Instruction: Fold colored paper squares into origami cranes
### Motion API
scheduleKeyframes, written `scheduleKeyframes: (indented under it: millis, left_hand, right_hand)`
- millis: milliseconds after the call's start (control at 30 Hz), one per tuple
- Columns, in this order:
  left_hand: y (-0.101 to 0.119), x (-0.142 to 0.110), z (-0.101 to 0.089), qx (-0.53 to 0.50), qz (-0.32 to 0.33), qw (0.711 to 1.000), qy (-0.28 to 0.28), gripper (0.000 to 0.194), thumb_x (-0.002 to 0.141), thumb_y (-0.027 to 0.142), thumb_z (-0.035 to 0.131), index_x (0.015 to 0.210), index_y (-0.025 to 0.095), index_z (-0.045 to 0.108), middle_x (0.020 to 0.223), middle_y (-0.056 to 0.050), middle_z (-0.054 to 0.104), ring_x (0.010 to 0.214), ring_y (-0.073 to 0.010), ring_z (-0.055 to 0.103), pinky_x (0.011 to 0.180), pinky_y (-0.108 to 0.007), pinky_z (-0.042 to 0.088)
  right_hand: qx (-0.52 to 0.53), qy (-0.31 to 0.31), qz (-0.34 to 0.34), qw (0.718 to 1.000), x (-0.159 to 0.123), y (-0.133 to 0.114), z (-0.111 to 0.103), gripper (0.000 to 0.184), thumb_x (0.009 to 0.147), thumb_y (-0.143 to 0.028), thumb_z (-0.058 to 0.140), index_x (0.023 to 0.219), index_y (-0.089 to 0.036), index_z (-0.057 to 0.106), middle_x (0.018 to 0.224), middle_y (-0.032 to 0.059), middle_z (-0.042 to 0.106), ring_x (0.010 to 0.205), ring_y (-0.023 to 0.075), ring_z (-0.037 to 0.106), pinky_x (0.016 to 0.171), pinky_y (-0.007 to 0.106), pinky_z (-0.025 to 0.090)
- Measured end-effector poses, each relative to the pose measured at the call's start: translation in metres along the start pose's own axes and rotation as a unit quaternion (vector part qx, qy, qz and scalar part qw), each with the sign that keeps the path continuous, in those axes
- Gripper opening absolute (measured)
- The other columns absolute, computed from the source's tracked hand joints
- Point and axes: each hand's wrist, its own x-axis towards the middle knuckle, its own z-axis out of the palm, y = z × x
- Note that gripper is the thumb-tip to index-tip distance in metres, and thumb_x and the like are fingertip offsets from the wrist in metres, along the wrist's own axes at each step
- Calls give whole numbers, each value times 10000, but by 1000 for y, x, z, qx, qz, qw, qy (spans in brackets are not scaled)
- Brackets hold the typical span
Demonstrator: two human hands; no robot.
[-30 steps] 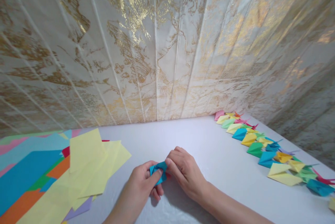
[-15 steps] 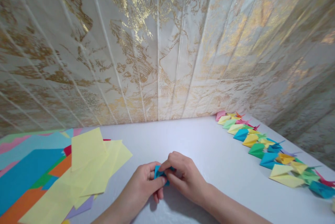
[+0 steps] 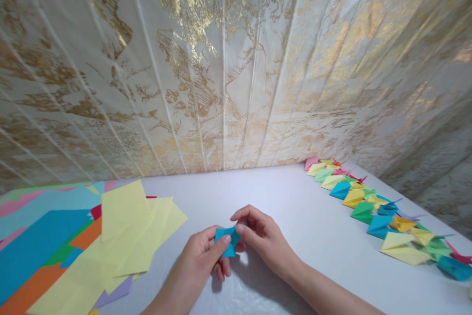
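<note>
A small folded piece of blue paper (image 3: 225,242) is held just above the white table, low in the middle of the head view. My left hand (image 3: 206,251) pinches it, thumb on top and fingers curled beneath. At the paper's right edge is my right hand (image 3: 263,236), its thumb touching the upper right corner and its index finger lifted and bent. Other right-hand fingertips show behind the paper, so its right side is partly hidden.
Sheets of coloured paper lie at the left, with pale yellow sheets (image 3: 125,236) over a blue sheet (image 3: 44,236) and an orange one. Folded paper cranes (image 3: 383,226) of several colours line the right side of the white table (image 3: 295,207). Patterned curtain (image 3: 221,69) hangs behind.
My right fingers were bent over the blue paper half a second ago. Now the right index finger has lifted, and more of the paper's flat face shows. The left hand keeps its hold.
</note>
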Motion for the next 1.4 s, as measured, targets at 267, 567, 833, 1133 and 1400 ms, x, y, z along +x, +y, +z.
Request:
scheduleKeyframes:
  millis: [267,567,833,1133,1400]
  left_hand:
    - [-12,-1,2,40,34,998,25,515,815,678,608,853,164,606,512,26,615,433,-103,517,464,-206,378]
    - [-12,-2,3,18,38,998,44,555,775,719,635,829,167,615,497,23,616,418,-105,508,450,-210,371]
    - [-9,-4,4,30,29,998,41,587,768,738,617,867,159,625,489,26,608,418,-101,498,449,-202,373]
    - [-11,-4,7,44,23,997,59,557,766,723,604,821,169,612,444,34,587,369,-92,460,411,-193,335]
    - [-18,-3,6,44,29,997,64,484,814,652,602,849,171,632,455,35,603,362,-90,467,395,-182,315]
  right_hand:
    - [13,24,54,998,5,0,-1,494,772,-640,717,727,-172,564,569,-28,588,511,106,526,525,225,375]
    - [70,41,87,993,8,2,0,515,684,-638,794,699,-159,603,558,-8,631,471,94,496,479,218,390]
    - [72,71,65,993,10,3,-7,524,757,-675,715,744,-160,618,523,-31,569,434,85,439,409,200,367]
    - [-53,58,24,997,-2,-5,3,446,848,-597,651,728,-180,548,591,-21,585,538,114,535,500,217,374]
    - [-121,49,8,991,-1,-7,-1,357,899,-491,588,724,-181,559,602,-11,602,562,131,559,529,232,395]
